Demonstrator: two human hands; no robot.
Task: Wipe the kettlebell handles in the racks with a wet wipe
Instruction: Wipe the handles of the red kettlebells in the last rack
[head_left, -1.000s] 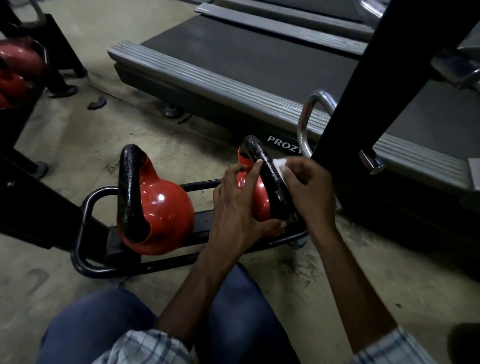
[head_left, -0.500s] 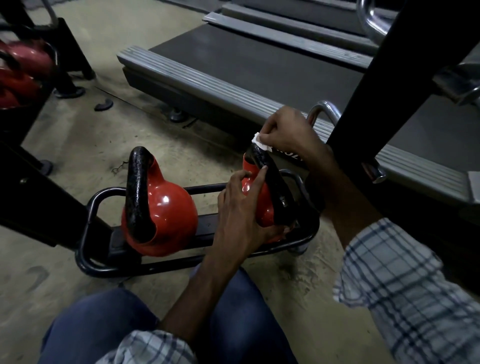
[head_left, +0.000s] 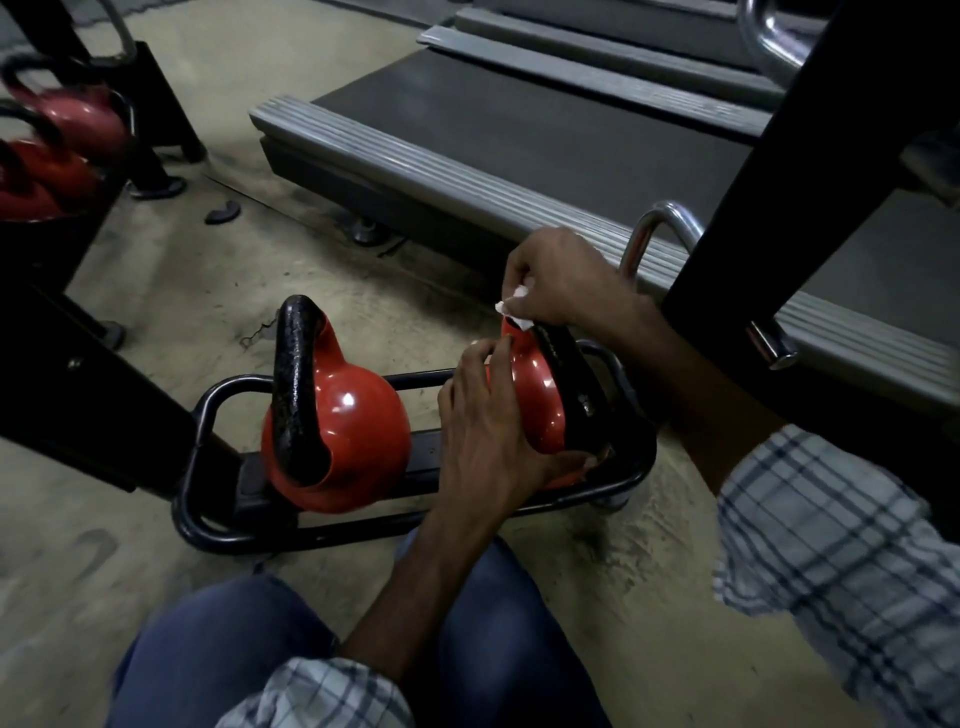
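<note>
Two red kettlebells with black handles stand in a low black rack (head_left: 218, 525) on the floor. The left kettlebell (head_left: 353, 441) stands untouched. My left hand (head_left: 483, 426) grips the red body of the right kettlebell (head_left: 543, 400) from the near side. My right hand (head_left: 561, 280) presses a small white wet wipe (head_left: 514, 309) against the far top end of that kettlebell's black handle (head_left: 566, 364). Most of the wipe is hidden under my fingers.
A treadmill (head_left: 519, 135) runs along the far side of the rack. A black machine post (head_left: 810, 156) and a chrome handle (head_left: 649, 228) rise at the right. More red kettlebells (head_left: 57, 140) sit in another rack at the far left. My knees are just below the rack.
My right hand slid the wipe from the near part of the right kettlebell's handle up to its far top end. My left hand kept its hold on the body.
</note>
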